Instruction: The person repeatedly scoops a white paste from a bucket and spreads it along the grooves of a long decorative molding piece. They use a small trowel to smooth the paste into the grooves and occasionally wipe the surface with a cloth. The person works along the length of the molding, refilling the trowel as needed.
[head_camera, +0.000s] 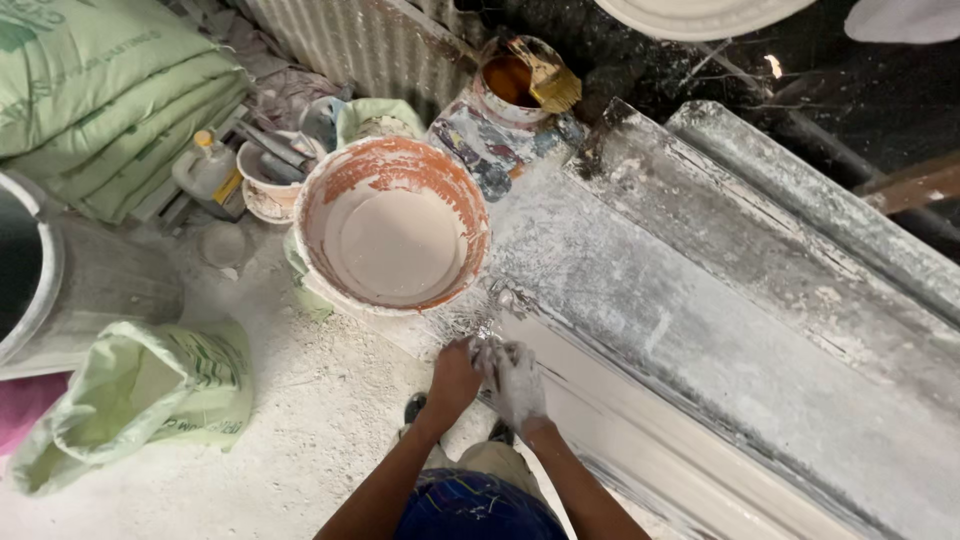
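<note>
Two hands — left hand (455, 380), right hand (517, 380) — grip unclear, beside one orange-rimmed bucket (392, 225) of plaster.

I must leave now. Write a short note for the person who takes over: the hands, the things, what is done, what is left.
Left hand and right hand, coated in white paste, meet at the near end of the long grey mould; whether they grip anything cannot be told.
The orange-rimmed bucket of pale mix stands just beyond the hands.
Done: the mould's surface is smeared white.
Left: mix remains in the bucket; the hands work at the mould's end.
</note>
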